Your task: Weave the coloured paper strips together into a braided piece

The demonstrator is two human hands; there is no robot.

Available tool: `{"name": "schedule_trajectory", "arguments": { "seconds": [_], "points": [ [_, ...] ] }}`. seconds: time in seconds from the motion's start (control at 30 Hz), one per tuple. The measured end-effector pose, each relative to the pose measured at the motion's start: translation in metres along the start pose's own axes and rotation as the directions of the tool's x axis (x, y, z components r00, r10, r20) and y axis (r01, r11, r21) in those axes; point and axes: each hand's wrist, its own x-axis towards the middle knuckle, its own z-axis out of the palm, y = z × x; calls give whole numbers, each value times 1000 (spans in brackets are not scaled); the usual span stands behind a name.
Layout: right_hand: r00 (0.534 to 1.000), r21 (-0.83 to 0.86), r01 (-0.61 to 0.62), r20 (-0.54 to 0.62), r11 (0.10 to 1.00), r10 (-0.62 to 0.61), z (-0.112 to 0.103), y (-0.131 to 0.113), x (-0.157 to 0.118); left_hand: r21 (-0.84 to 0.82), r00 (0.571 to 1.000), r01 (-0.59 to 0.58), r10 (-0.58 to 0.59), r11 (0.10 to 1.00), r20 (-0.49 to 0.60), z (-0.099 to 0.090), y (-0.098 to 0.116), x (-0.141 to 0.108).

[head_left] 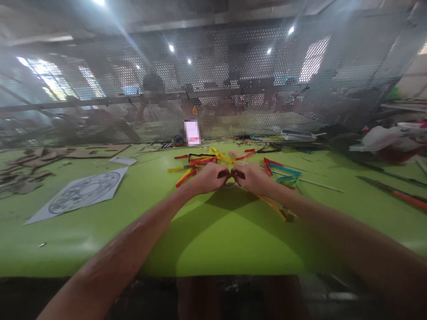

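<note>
Close together over the green table (240, 249), my left hand (212, 178) and my right hand (249, 178) meet at the fingertips. The fingers of both are curled in a pinch. A small pale pinkish piece (231, 185) shows just beneath the fingertips, but what each hand grips is mostly hidden. Around the hands lie narrow coloured strips: a red and yellow strip (187, 177) beside my left hand, a yellow strip (223, 156) behind both, a blue strip (285, 169) to the right. An orange strip (274, 207) runs out under my right forearm.
A sheet with a printed round pattern (88, 191) lies left, before torn cardboard pieces (43, 160). A thin stick (322, 185) and long orange-and-dark tools (396, 192) lie right. A pale tray-like object (298, 135) and plastic bag (380, 141) sit farther back. A perforated screen (233, 93) stands behind.
</note>
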Motion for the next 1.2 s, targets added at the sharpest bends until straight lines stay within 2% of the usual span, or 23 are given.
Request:
{"name": "schedule_trajectory", "arguments": {
  "seconds": [0.33,0.73,1.2],
  "points": [
    [1000,2,-16,-20,1000,16,2,4,0,33,1000,-14,14,999,-2,0,1,0],
    [993,170,-120,20,978,118,-1,-1,-1,123,999,-48,49,991,-6,-4,3,1],
    [997,120,-61,-32,991,66,6,9,2,286,998,-16,-4,958,68,-6,10,1]
  ]
}}
